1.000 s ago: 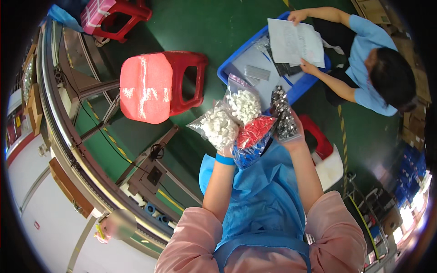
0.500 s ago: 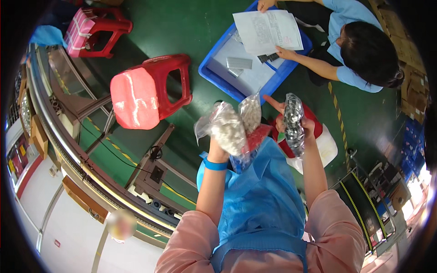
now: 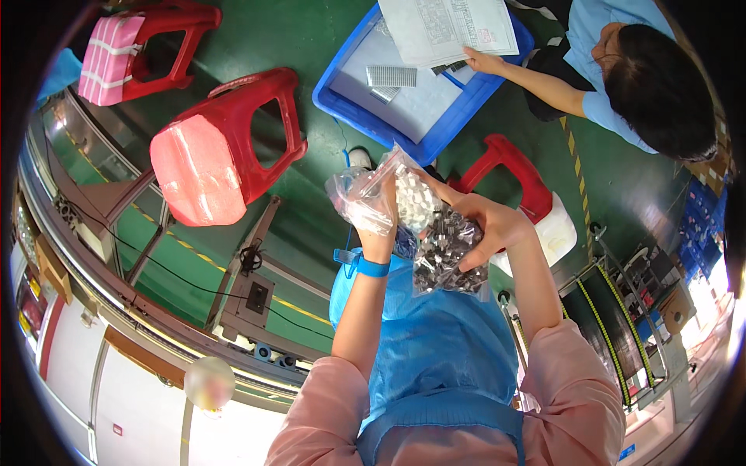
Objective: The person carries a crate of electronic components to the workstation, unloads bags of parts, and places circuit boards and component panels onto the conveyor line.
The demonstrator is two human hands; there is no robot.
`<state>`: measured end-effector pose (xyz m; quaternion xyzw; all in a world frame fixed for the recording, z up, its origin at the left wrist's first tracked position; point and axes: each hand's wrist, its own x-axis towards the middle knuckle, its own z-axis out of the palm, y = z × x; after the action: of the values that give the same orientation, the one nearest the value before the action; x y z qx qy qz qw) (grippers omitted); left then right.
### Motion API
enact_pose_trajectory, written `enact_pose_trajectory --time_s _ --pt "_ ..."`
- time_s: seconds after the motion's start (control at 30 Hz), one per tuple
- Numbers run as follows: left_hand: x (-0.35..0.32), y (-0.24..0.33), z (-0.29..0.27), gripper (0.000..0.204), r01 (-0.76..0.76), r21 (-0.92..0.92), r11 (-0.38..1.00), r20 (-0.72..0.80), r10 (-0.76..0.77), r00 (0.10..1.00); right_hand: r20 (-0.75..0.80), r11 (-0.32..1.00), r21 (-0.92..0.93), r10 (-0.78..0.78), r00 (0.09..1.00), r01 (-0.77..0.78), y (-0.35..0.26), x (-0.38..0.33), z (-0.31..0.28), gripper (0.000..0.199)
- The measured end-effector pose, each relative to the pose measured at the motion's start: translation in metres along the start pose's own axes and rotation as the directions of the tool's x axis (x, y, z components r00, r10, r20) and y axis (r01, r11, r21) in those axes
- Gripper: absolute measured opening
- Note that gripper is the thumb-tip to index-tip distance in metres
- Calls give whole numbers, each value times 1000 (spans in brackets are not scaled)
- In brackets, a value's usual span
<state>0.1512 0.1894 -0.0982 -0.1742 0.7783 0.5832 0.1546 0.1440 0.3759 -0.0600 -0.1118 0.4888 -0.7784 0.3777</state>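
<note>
**Several parts bags bunched in two hands**

The left hand (image 3: 378,225) is clenching a clear bag of white parts (image 3: 412,200) at chest height, above the blue apron (image 3: 435,349). The right hand (image 3: 489,225) is grasping a bag of dark metal parts (image 3: 443,256) hanging just beside it. The slick bags are overlapping; one could slip free and spill onto the green floor (image 3: 311,210).

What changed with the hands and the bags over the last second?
The bags were fanned apart with a red one showing; now the left hand and right hand have drawn them together into one bunch, white-parts bag over metal-parts bag, red one hidden. Both hands keep holding bags. The co-worker's hand stays on the paper sheet.
</note>
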Motion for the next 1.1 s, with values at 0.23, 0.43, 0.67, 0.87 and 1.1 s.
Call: enact_pose_trajectory --time_s 0.23,0.43,0.67,0.87,1.1 --pt "1 -31 -12 43 143 -454 879 45 -138 989 -411 945 168 326 851 -281 9 6 -12 44" --pt "12 -20 -18 30 203 -639 742 -35 -291 956 -490 630 746 296 820 218 52 -16 -19 49" --pt "19 -35 -28 34 129 -700 703 -126 -299 946 -514 490 793 215 831 363 88 -15 -50 43" --pt "24 -62 -57 19 38 -672 739 -363 -375 853 -676 763 612 371 636 206 102 49 -85 33" --pt "28 -108 -68 28 98 -712 695 -255 -386 887 -738 982 51 159 655 -180 213 173 -200 36"
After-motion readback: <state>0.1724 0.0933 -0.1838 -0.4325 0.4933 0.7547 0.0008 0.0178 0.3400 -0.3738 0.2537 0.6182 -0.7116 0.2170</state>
